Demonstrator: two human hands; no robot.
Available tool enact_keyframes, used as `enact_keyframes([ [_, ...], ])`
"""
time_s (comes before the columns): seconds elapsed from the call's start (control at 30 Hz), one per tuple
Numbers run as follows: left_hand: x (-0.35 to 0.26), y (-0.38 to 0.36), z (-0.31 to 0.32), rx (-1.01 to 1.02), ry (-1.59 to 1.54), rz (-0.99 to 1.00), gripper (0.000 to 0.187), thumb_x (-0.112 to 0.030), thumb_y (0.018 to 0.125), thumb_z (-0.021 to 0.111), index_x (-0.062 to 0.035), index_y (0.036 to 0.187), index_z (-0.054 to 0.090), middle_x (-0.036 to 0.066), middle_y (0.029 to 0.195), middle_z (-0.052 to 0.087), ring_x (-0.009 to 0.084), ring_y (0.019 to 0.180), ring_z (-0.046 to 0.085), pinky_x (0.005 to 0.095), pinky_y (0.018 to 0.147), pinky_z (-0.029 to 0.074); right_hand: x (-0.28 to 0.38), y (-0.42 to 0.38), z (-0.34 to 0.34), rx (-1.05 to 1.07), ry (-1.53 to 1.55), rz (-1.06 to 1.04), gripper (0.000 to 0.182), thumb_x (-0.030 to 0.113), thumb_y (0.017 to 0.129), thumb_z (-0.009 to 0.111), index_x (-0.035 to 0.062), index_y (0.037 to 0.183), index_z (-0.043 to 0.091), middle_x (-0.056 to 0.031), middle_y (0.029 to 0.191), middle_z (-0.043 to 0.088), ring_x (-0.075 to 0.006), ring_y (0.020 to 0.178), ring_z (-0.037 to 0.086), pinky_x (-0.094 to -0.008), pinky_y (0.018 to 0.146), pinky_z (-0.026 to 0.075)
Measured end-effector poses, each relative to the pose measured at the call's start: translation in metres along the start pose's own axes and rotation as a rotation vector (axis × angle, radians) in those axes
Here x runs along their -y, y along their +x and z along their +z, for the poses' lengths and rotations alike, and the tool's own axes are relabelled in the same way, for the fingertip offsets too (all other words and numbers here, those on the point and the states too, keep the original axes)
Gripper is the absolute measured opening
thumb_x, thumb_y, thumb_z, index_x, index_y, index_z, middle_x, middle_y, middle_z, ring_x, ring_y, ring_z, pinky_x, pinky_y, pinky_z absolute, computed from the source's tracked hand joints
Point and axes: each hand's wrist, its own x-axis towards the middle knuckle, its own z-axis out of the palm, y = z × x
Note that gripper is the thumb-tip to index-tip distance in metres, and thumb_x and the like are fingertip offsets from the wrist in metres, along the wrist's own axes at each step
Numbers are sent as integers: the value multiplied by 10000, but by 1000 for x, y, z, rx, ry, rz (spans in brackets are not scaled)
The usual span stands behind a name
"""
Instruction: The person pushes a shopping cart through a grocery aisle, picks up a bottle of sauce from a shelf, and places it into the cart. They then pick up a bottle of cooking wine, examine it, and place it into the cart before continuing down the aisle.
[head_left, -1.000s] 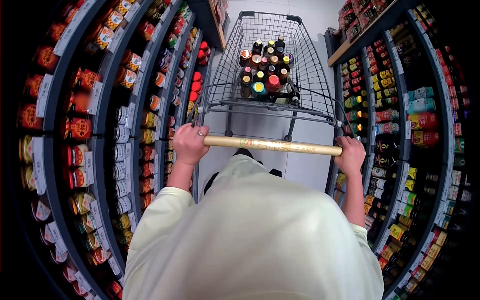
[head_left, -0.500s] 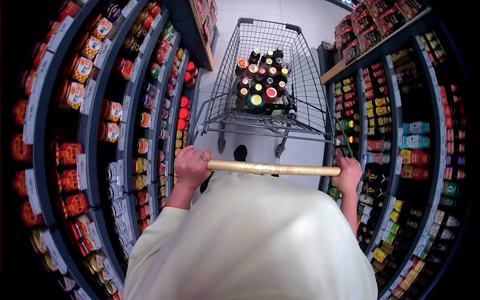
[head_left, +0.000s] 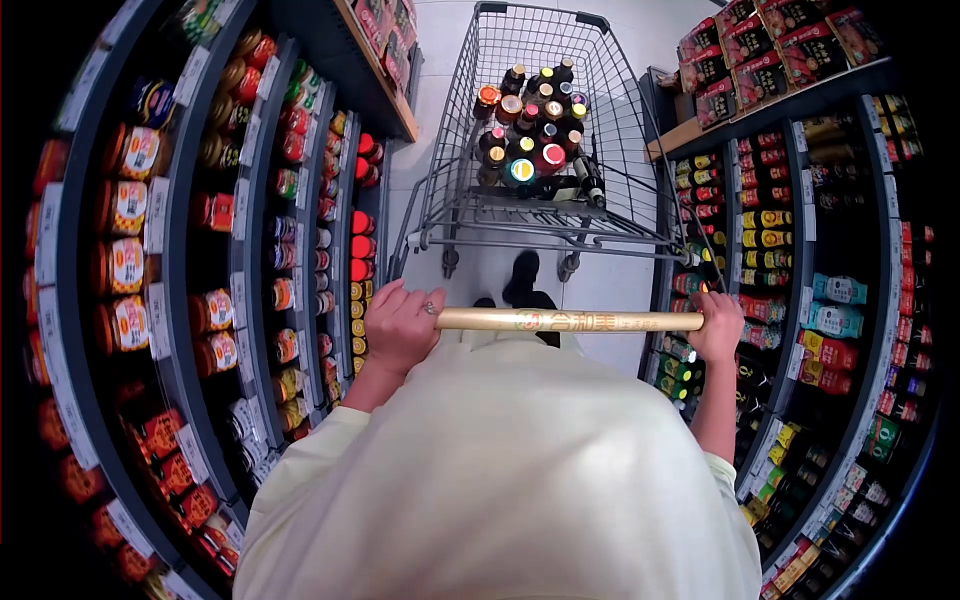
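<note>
A gold shopping cart handle [head_left: 575, 320] with printed characters crosses in front of my torso. My left hand [head_left: 402, 325], wearing a ring, is wrapped round its left end. Round the right end curl the fingers of my right hand [head_left: 717, 327]. Ahead stands the grey wire shopping cart [head_left: 620, 110]. Several dark bottles and jars with coloured caps are grouped upright in its basket, among them a jar with a red lid [head_left: 550, 157]. A dark bottle [head_left: 590, 182] lies tilted at the group's near right.
Shelves of jars [head_left: 127, 265] line the left side, close to my left arm. Bottles and pouches [head_left: 832, 320] fill the right shelves. Red packages [head_left: 755, 75] sit on a wooden-edged display at the far right. My shoe [head_left: 522, 277] is on the pale floor behind the cart.
The shelves on both sides have shifted in view as I move along the aisle. Both hands and the handle sit slightly farther right, and the cart basket appears higher. A shoe has come forward.
</note>
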Motion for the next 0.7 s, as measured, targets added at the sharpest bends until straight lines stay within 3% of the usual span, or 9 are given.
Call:
enact_keyframes([
  [0.7,75,205,104,-75,96,-22,134,-96,695,696,-166,810,695,1,619,518,207,607,561,362,785,538,-82,230,36,-46,51,4,174,66,693,673,87,865,695,-72,762,622,-286,763,610,-409,826,489],
])
